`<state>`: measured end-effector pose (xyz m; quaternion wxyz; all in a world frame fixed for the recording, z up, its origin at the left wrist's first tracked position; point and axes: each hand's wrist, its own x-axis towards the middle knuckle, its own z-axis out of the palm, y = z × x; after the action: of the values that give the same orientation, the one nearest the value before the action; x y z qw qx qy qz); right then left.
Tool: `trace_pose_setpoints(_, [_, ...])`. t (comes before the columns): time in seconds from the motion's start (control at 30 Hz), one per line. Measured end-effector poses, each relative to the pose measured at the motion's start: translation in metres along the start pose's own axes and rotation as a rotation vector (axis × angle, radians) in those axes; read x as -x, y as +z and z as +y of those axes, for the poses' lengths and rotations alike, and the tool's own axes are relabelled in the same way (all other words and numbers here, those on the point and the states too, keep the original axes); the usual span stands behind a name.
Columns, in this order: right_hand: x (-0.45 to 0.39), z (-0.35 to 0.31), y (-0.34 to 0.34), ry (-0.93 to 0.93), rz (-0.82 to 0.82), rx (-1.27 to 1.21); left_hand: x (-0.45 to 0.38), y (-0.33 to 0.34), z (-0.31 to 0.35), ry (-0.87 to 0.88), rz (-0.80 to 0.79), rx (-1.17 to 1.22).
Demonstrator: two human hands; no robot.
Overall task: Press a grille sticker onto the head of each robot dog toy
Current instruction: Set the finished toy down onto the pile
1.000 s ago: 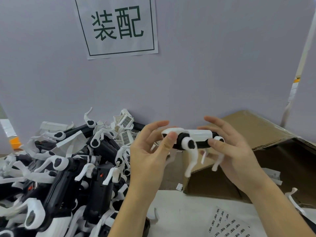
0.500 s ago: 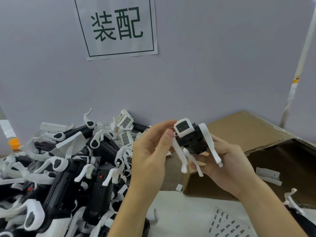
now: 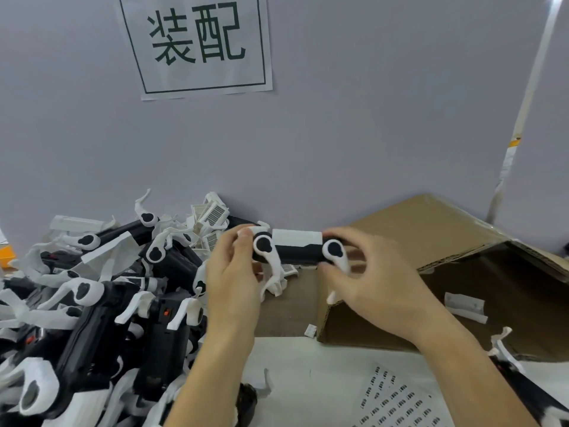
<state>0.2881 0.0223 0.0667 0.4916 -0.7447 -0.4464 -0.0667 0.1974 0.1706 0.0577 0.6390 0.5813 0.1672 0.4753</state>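
I hold one black-and-white robot dog toy [image 3: 295,249] sideways in the air in front of me. My left hand [image 3: 232,275] grips its left end, with the thumb pressed on top there; the head is hidden under those fingers. My right hand [image 3: 372,282] grips the right end by the rear leg joint. The toy's white legs hang down between my hands. A sheet of small grille stickers [image 3: 397,402] lies on the white table near the bottom right.
A big heap of robot dog toys [image 3: 101,303] fills the left side. An open cardboard box [image 3: 431,241] lies on its side at the right, with white parts inside. A grey wall with a paper sign [image 3: 197,44] stands behind.
The toy has turned from head-on, with its face toward me, to lying sideways. My left hand has closed on its left end and my right hand has shifted to the rear end.
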Motion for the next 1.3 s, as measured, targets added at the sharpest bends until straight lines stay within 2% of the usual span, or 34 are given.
trace_pose_setpoints(0.13, [0.001,0.000,0.002,-0.055,-0.057,0.192,-0.003,-0.002,-0.001,0.011,-0.014,-0.093])
trace_pose_setpoints(0.27, [0.001,0.015,0.002,0.119,0.000,-0.024,-0.002,-0.002,0.000,-0.079,0.037,0.037])
trace_pose_setpoints(0.33, [-0.003,0.020,0.006,0.273,0.143,-0.234,-0.002,-0.003,0.001,-0.085,0.055,0.075])
trace_pose_setpoints(0.4, [-0.011,0.021,0.008,0.446,0.317,-0.580,-0.002,-0.004,0.001,-0.097,0.058,0.093])
trace_pose_setpoints(0.5, [-0.030,0.020,-0.007,0.565,0.539,-1.060,-0.002,-0.003,0.001,-0.142,0.043,0.099])
trace_pose_setpoints(0.53, [-0.036,0.022,-0.016,0.580,0.617,-1.146,-0.002,-0.003,0.001,-0.150,0.041,0.090])
trace_pose_setpoints(0.63, [-0.054,0.028,-0.048,0.599,0.835,-1.182,-0.003,-0.005,0.000,-0.150,0.046,0.064])
trace_pose_setpoints(0.7, [-0.060,0.032,-0.068,0.522,0.905,-1.266,-0.002,-0.006,-0.001,-0.166,0.034,0.066])
trace_pose_setpoints(0.77, [-0.060,0.029,-0.078,0.439,0.851,-1.339,-0.002,-0.004,-0.001,-0.194,-0.011,0.074])
trace_pose_setpoints(0.87, [-0.049,0.022,-0.059,0.577,0.599,-1.255,-0.002,-0.002,-0.001,-0.241,-0.044,0.040])
trace_pose_setpoints(1.07, [-0.017,0.010,0.017,0.615,0.027,-0.738,0.002,0.002,-0.004,-0.279,-0.180,-0.208])
trace_pose_setpoints(1.17, [-0.011,0.010,0.049,0.473,-0.237,-0.526,0.003,0.005,-0.010,-0.259,-0.263,-0.343])
trace_pose_setpoints(1.23, [-0.014,0.010,0.064,0.382,-0.277,-0.425,0.003,0.003,-0.014,-0.244,-0.287,-0.415])
trace_pose_setpoints(1.3, [-0.024,0.015,0.074,0.344,-0.226,-0.316,0.002,0.001,-0.015,-0.209,-0.275,-0.466])
